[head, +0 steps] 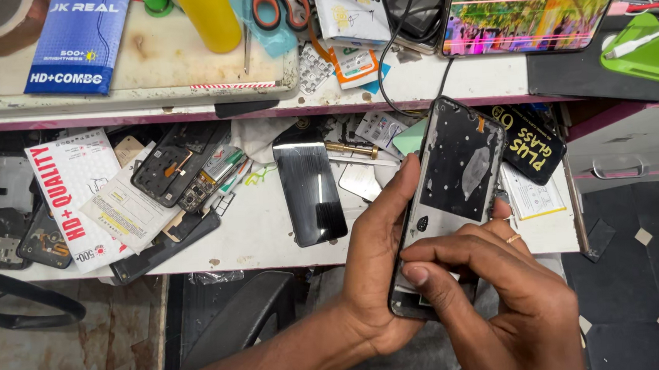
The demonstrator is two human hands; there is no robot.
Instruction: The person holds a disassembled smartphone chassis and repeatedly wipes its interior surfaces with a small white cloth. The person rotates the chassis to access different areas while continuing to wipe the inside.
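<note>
My left hand grips a phone screen assembly along its left edge, inner side up, showing black backing with grey patches. My right hand covers the lower end of the assembly. Its index finger and thumb press at the bottom corner near a small connector area. A ring sits on one right finger. The assembly is held above the lower shelf, tilted away from me.
A loose black phone screen lies on the lower shelf beside opened phone frames and white packaging. On the upper bench sit a lit phone, scissors, a yellow bottle, a blue box and a green stand.
</note>
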